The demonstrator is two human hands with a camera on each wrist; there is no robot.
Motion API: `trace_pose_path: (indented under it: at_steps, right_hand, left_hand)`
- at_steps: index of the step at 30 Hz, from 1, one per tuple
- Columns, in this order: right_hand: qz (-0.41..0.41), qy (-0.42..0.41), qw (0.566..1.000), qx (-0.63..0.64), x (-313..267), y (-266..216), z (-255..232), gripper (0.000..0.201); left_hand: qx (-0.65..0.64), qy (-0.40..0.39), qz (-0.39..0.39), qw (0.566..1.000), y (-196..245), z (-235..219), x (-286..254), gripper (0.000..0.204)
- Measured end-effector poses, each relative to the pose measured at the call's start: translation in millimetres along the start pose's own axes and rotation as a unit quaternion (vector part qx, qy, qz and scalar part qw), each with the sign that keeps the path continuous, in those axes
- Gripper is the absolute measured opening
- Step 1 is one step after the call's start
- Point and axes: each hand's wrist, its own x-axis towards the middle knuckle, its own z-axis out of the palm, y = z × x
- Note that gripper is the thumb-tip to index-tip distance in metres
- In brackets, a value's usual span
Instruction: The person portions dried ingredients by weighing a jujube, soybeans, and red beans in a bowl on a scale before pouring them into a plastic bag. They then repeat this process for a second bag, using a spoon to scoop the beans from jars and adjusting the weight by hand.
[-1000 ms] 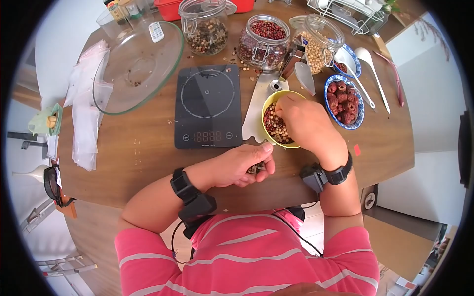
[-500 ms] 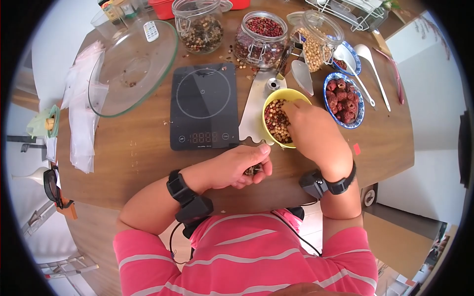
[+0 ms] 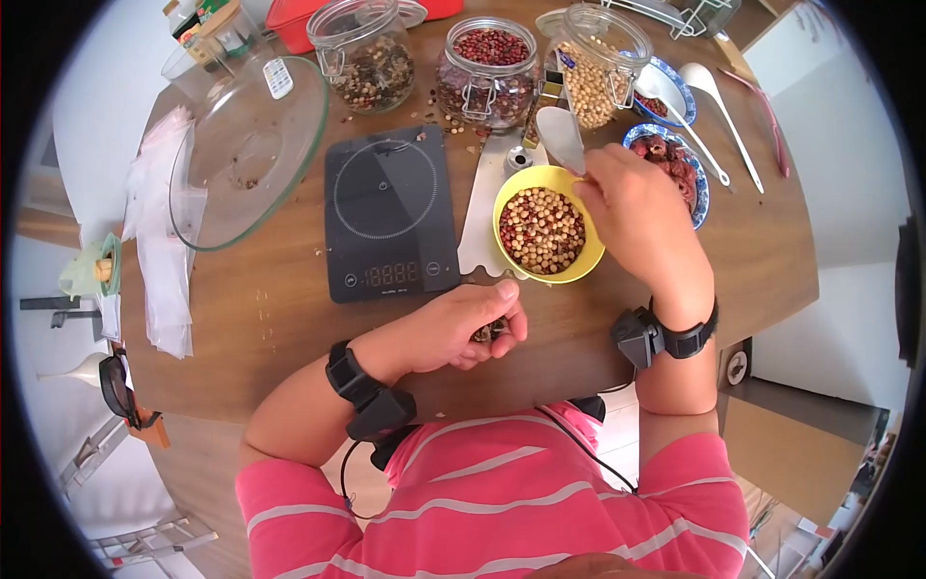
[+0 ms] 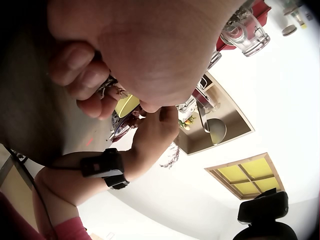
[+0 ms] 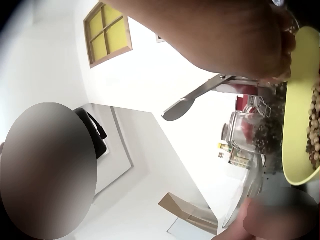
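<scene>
"Start with the yellow bowl (image 3: 591,253) — how placed?"

"Stands upright on the wooden table (image 3: 289,333), mouth facing up. Looks nearly round in the head view, so gives no clear long axis. Holds mixed beans (image 3: 542,230); sits right of the black scale (image 3: 391,212) and nearer the body than the glass jars."

"Now describe the arms."

"On the left, bent at the elbow, with forearm angled inward above the near part of the table. Turned thumb uppermost at the left hand (image 3: 453,328), just below and left of the bowl. On the right, forearm reaching away from the body, back of the right hand (image 3: 644,207) facing up, between the yellow bowl and the blue-patterned dish (image 3: 702,198) of dark red dried fruit."

"And the grips?"

"Curled around dark dried pieces (image 3: 490,331) on the left, narrow, with thumb close over the fingers. Bent at the fingers on the right, fairly narrow, above the bowl's right rim and near the white scoop (image 3: 559,135). Cannot tell about anything held there, or about contact with the rim — hidden by the hand."
</scene>
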Motion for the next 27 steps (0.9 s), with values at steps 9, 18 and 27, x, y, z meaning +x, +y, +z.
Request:
trace_pose_path:
  at_steps: [9,18,27]
  right_hand:
    - [0.053,-0.056,0.997,0.005,0,1,13,0.022]
    - [-0.079,0.041,0.995,0.033,6,-3,17,0.012]
    - [-0.05,-0.09,0.987,-0.127,1,-28,32,0.014]
  left_hand:
    - [0.0,0.0,0.005,1.0,0,0,1,0.064]
    - [0.008,0.005,0.002,1.0,3,3,-2,0.059]
    - [0.041,0.003,0.003,0.999,6,5,-3,0.06]
